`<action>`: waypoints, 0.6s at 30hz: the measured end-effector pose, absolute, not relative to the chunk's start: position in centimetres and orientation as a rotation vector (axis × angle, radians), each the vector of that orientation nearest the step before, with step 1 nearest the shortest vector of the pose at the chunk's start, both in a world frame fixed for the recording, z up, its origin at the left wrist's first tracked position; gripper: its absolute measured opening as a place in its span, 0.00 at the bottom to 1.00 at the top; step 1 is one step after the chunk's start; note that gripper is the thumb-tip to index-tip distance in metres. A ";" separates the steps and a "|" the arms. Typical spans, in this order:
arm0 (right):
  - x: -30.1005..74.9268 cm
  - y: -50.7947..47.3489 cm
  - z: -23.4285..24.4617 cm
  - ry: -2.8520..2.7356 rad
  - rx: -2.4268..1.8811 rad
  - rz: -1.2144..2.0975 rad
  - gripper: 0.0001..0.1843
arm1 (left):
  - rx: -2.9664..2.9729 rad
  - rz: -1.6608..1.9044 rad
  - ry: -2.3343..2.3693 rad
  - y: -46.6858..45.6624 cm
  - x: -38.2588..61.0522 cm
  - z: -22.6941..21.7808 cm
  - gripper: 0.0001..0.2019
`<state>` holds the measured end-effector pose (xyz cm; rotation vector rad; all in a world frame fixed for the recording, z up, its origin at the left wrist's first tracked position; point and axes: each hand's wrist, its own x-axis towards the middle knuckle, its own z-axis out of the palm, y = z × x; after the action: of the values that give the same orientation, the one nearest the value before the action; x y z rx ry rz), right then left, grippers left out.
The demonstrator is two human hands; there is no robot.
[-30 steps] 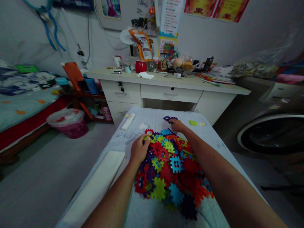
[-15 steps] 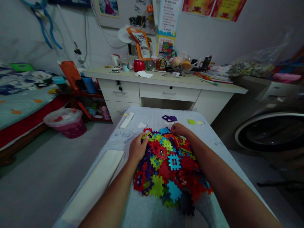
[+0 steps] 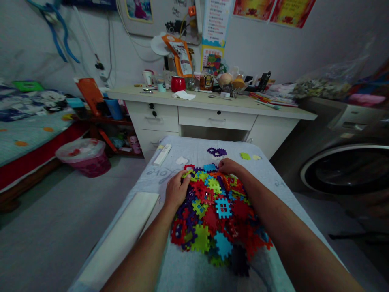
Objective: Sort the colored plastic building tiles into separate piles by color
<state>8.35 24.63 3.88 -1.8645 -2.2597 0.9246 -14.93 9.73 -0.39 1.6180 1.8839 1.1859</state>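
A heap of flat plastic interlocking tiles (image 3: 217,213) in red, blue, green, purple and orange lies on a small table covered with a pale grey cloth (image 3: 194,150). My left hand (image 3: 176,190) rests on the heap's left edge, fingers curled down onto the tiles. My right hand (image 3: 228,165) sits at the heap's far end with its fingers bent into the pieces; what they grip is hidden. Two joined purple tiles (image 3: 216,152) lie apart just beyond the right hand. A green tile (image 3: 244,155) and a pale one (image 3: 257,157) lie to the right.
A white box (image 3: 162,154) and a white scrap (image 3: 181,160) lie at the table's far left. A long white slab (image 3: 120,239) runs along the near left edge. Behind stands a cluttered desk (image 3: 212,106); a pink bin (image 3: 85,157) and a bed (image 3: 27,129) are left, a washing machine (image 3: 349,170) right.
My right hand drew back from the loose purple tiles to the heap's far end. My left hand has barely shifted. The camera view moved slightly.
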 end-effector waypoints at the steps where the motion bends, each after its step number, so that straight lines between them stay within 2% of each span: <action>1: 8.3 24.6 3.9 -2.234 -1.868 0.939 0.02 | 1.619 1.186 1.882 9.7 -14.9 -0.4 0.20; 6: 8.5 24.5 3.5 -2.062 -1.873 0.986 0.05 | 1.615 1.186 1.876 9.7 -14.9 -0.4 0.20; 12: 8.9 25.9 3.2 -1.795 -1.894 0.975 0.04 | 1.615 1.146 1.907 9.5 -14.9 -0.1 0.21; 18: 7.4 27.9 3.4 -1.671 -1.899 0.968 0.09 | 1.610 1.143 1.917 9.5 -14.9 -0.1 0.20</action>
<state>7.43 27.91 3.35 -1.8988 -1.6710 0.9680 -14.91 9.55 -0.06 1.6099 1.9167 1.1433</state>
